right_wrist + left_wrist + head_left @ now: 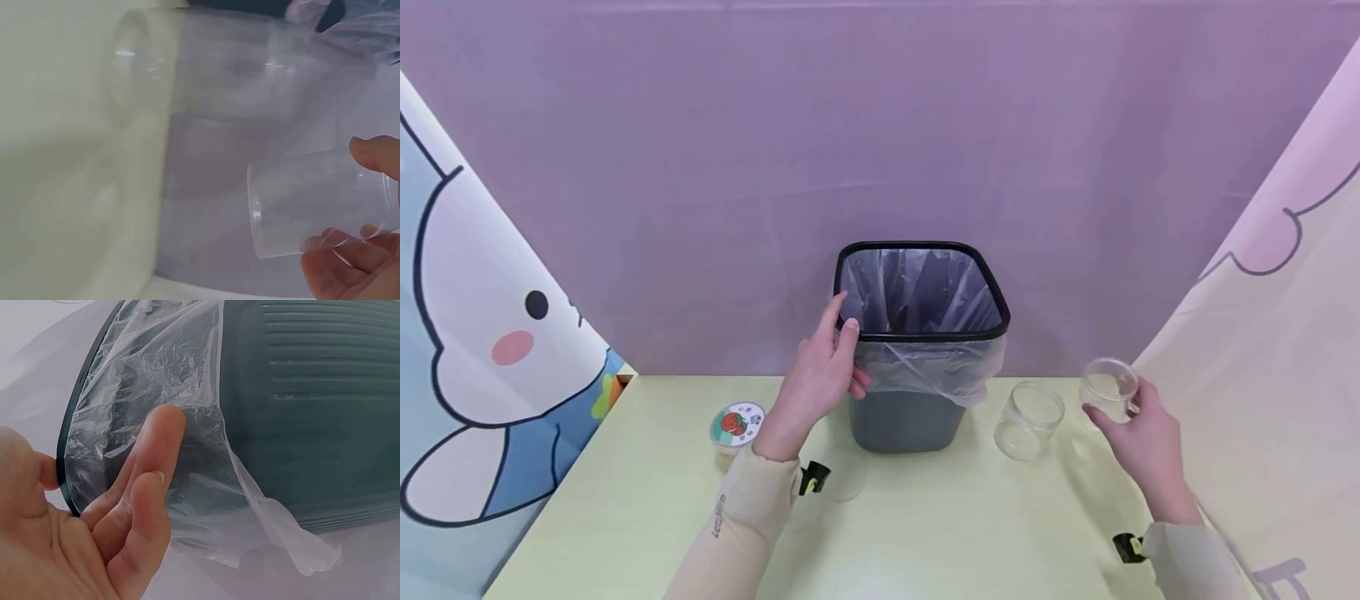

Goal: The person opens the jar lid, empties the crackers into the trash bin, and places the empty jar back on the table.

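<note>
In the head view, a grey bin (pixel 906 425) with a black rim stands on the table, lined with a clear plastic bag (pixel 925 367). My left hand (pixel 816 371) is at its left front corner, fingers extended and loosely bent. The left wrist view puts the thumb by the rim (pixel 65 434) and the other fingers in front of the bag (pixel 144 381). My right hand (pixel 1142 442) holds a clear cup (pixel 1107 387) between thumb and fingers, above the table at the right. The right wrist view shows this cup (pixel 306 203) see-through, with nothing visible inside.
A second clear cup (pixel 1028 423) stands right of the bin. Left of the bin is a small tub (pixel 737 423) with a printed lid, partly behind my left wrist. A faint transparent disc (pixel 847 479) lies beside that wrist. A purple cloth (pixel 700 208) hangs behind the table (pixel 970 525).
</note>
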Motion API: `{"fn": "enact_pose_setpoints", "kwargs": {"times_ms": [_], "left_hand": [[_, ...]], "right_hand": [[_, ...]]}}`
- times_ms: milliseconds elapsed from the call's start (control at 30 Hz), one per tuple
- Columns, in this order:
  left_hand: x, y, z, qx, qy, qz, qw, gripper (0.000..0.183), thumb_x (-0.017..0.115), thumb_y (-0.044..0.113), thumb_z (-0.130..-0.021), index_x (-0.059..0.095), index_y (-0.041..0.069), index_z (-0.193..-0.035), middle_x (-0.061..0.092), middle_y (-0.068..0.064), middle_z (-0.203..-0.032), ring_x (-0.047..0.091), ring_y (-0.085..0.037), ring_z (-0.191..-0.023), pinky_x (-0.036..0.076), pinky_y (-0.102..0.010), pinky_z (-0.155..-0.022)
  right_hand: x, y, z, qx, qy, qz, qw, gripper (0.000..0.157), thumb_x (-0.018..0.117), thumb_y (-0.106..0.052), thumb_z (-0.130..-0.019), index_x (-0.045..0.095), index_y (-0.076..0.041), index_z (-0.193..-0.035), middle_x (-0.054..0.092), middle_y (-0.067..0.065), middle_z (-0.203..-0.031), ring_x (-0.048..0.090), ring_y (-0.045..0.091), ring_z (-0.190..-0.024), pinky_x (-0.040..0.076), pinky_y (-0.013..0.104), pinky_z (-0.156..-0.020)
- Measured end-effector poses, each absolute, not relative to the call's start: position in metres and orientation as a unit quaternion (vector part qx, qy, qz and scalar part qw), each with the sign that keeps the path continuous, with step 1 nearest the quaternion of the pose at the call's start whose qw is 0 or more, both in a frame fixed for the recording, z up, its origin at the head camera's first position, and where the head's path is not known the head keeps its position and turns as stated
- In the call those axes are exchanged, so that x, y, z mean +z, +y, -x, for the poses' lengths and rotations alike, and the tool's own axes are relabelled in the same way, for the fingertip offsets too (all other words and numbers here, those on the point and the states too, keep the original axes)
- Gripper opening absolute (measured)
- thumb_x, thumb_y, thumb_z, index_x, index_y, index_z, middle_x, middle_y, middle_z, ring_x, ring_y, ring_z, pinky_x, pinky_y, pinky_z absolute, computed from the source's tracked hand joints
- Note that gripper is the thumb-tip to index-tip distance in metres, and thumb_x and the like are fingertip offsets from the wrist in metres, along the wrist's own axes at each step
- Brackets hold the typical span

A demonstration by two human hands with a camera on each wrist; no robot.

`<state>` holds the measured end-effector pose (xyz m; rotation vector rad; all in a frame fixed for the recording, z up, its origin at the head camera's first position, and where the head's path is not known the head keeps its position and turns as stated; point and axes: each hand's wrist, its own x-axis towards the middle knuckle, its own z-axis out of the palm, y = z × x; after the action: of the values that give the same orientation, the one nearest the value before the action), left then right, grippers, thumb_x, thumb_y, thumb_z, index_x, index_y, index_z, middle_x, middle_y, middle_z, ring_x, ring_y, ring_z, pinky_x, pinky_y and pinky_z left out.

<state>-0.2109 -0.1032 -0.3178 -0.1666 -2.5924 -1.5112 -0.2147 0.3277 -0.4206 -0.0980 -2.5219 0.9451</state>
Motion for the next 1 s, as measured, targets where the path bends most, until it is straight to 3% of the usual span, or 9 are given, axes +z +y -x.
{"fn": "enact_pose_setpoints", "kwargs": {"times_ms": [433, 667, 1000], "left_hand": [[-0.314, -0.100, 0.211, -0.499, -0.862, 0.055, 0.069, 0.054, 0.031, 0.047, -0.107, 0.014, 0.040, -0.158, 0.069, -0.002, -0.065, 0.067, -0.021, -0.053, 0.051, -0.041, -0.073], [-0.315, -0.101, 0.212, -0.503, -0.859, 0.062, 0.077, 0.054, 0.031, 0.046, -0.107, 0.015, 0.039, -0.158, 0.068, -0.001, -0.063, 0.068, -0.024, -0.054, 0.051, -0.042, -0.074], [-0.319, -0.104, 0.212, -0.511, -0.854, 0.060, 0.075, 0.054, 0.032, 0.047, -0.107, 0.015, 0.040, -0.158, 0.069, -0.002, -0.064, 0.069, -0.028, -0.057, 0.051, -0.040, -0.070]], "right_hand": [[-0.477, 0.343, 0.214, 0.369, -0.915, 0.079, 0.143, 0.088, 0.073, -0.041, -0.090, 0.029, 0.011, -0.145, 0.045, 0.038, -0.139, 0.049, 0.056, -0.119, 0.043, 0.061, -0.095], [-0.492, 0.344, 0.213, 0.367, -0.922, 0.071, 0.105, 0.097, 0.070, -0.049, -0.091, 0.022, 0.013, -0.148, 0.040, 0.038, -0.143, 0.046, 0.060, -0.120, 0.045, 0.062, -0.094], [-0.503, 0.340, 0.211, 0.383, -0.916, 0.079, 0.091, 0.095, 0.067, -0.049, -0.092, 0.019, 0.010, -0.150, 0.039, 0.040, -0.142, 0.044, 0.057, -0.125, 0.043, 0.061, -0.097]]}}
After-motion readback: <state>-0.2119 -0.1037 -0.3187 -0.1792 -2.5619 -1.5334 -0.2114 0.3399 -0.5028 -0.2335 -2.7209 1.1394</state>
